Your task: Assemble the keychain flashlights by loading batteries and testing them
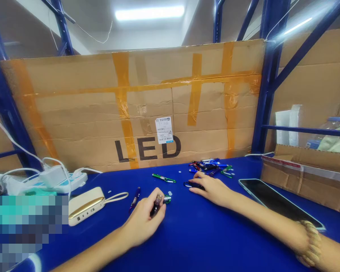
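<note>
Tabletop (187,241): blue. From my remote seat I look down on it along both forearms.
Left hand (143,223): it sits around the middle of the tabletop, closer to the near edge. I see its fingers curled shut around a black torch (155,206).
Black torch: it lies tilted in that fist, with its pale head poking out past the knuckles toward the far edge. Something green lies just beside the head, and I cannot tell what it is.
Right hand (212,189): it is palm down to the right of the other hand and apart from it, fingers stretched flat and gripping nothing. The fingertips rest on a dark keyring torch (193,185).
Dark keyring torch: it lies flat on the tabletop, mostly hidden under those fingertips.
Pile of torches (210,166): I see a loose heap of mixed colours near the far edge, just beyond the right hand.
Green torch (163,177): it lies alone between the pile and the left hand.
Purple torch (135,198): it lies just left of the left hand.
Phone (274,202): it is face up with a dark screen, toward the right edge.
Power bank (85,206): cream-coloured, toward the left edge.
Power strip (62,177): white with cables plugged in, at the far left corner.
Cardboard box (147,113): it stands along the far edge, printed LED.
Cardboard tray (306,170): it sits at the right edge, behind the phone.
Bracelet (310,243): beaded, worn on the right wrist.
</note>
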`<state>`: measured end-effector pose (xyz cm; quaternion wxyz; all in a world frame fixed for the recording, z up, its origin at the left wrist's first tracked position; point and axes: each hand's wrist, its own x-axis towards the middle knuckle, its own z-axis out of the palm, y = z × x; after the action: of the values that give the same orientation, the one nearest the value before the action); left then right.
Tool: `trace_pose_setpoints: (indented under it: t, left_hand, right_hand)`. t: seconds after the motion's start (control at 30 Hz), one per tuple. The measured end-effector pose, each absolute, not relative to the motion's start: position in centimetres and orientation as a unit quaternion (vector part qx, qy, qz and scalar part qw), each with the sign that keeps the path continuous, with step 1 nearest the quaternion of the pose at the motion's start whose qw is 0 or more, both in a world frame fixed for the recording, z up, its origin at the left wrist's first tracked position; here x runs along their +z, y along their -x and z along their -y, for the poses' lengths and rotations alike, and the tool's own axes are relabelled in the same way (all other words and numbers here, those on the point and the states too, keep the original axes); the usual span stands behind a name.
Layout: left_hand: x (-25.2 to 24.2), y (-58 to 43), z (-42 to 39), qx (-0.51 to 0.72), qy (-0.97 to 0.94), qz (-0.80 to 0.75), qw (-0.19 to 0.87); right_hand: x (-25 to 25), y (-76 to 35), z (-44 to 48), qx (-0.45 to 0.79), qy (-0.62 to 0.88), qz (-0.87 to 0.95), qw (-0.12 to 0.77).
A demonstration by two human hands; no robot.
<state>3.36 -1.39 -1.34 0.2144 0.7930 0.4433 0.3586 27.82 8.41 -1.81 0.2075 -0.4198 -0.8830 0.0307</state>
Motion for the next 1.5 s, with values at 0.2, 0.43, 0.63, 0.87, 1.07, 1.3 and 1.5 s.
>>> trace_pose_setpoints:
  t: [0.2,0.43,0.63,0.87,1.07,1.3,1.5]
  left_hand:
    - [-1.2,-3.4,1.7,0.337,-0.805,-0.448,0.196]
    - [-0.8,-4.6,2.0,0.387,-0.763,-0.440,0.273]
    - [-0.9,-5.5,2.9,0.373,-0.778,-0.408,0.299]
    - [-0.8,-5.5,3.4,0.344,-0.774,-0.463,0.261]
    - [-0.7,-5.8,3.3,0.323,-0.816,-0.436,0.198]
    - [-0.7,-5.5,3.3,0.319,-0.818,-0.430,0.209]
    - [-1.3,-5.2,3.2,0.303,-0.827,-0.441,0.173]
  right_hand:
    - [-1.7,-27.8,-9.2,0.100,0.428,0.864,0.244]
    - [0.3,-27.9,-8.3,0.239,0.403,0.814,0.344]
    - [0.7,-25.5,-5.2,0.280,0.342,0.802,0.403]
    - [0.3,-23.0,-1.7,0.436,0.248,0.708,0.497]
    - [0.6,-23.1,-1.1,0.400,0.225,0.706,0.539]
    - [-0.1,-23.1,-1.1,0.399,0.213,0.726,0.518]
    - [0.1,-23.7,-1.6,0.324,0.234,0.791,0.462]
